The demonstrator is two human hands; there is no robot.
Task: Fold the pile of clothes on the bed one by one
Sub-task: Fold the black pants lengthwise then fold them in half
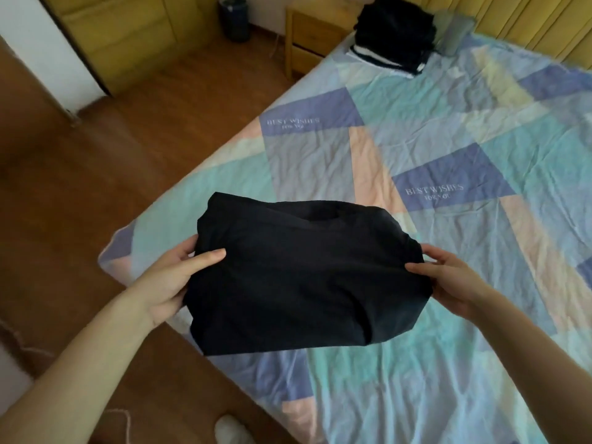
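Holding the folded black garment [301, 277] above the bed's [448, 251] near corner: your left hand [169, 277] and right hand [448, 280] each pinch a side edge, thumbs on top. Fabric's soft, matte, roughly rectangular. Far from the garment, a dark folded stack [394, 36] sits by the pillow [455, 30]. Wrinkled pastel patchwork sheet; wooden nightstand [310, 36], wood floor [96, 161] beyond.
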